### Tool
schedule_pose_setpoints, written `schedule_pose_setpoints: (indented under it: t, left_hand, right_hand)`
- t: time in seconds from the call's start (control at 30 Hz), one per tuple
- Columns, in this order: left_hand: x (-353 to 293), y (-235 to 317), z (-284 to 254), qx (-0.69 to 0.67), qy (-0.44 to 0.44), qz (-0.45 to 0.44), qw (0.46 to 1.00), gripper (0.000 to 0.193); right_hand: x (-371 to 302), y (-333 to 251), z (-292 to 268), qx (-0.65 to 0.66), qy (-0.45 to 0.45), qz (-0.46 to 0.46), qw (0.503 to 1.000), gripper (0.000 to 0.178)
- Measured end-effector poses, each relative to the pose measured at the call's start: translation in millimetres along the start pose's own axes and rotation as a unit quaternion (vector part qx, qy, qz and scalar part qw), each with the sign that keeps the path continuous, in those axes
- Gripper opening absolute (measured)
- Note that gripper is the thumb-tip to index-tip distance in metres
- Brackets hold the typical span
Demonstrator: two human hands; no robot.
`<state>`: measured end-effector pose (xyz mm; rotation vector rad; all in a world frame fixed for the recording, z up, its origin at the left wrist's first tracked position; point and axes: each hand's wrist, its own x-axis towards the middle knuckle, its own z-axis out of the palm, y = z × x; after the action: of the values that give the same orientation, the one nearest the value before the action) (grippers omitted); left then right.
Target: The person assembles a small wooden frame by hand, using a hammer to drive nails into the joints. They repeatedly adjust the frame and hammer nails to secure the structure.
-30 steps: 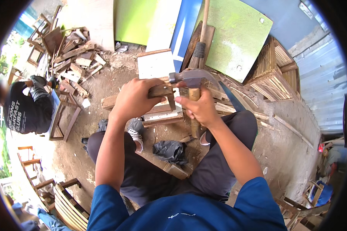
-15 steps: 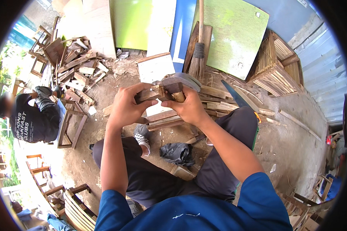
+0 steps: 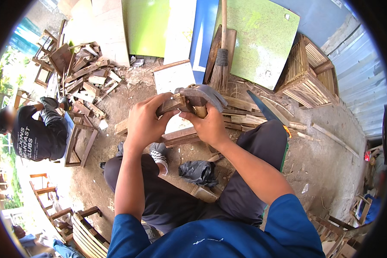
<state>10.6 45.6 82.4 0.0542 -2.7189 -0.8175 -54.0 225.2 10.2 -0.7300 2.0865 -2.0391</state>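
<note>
My left hand is closed around a short piece of brown wood, its thumb along the near side. In my right hand is a claw hammer, gripped by its wooden handle close to the head. The dark metal head rests against or right beside the wood's right end; I cannot tell whether they touch. Fingers hide most of the handle. Both hands are raised above a white board and a stack of wood strips on the ground before me.
A handsaw with an orange handle leans by my right knee. A black plastic bag lies between my legs. Beyond stand a broom and a green panel. Scrap wood is piled far left, near a seated person.
The hammer has turned slightly, its grey claw tipping downward at the right. The piece of wood and my hands have shifted slightly; both grips stay closed.
</note>
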Motion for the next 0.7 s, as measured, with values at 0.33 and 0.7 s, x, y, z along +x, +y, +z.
schedule_pose_setpoints:
  t: [0.33, 0.7]
  left_hand:
    - [7.3, -9.9, -17.4, -0.068, -0.104, 0.021, 0.992, 0.039]
    - [2.7, -0.7, -10.5, -0.044, -0.019, -0.042, 0.998, 0.04]
  right_hand:
    - [11.0, 7.4, -26.6, 0.022, -0.108, 0.013, 0.994, 0.058]
    - [14.8, -10.5, -9.8, 0.0, -0.021, -0.025, 0.999, 0.051]
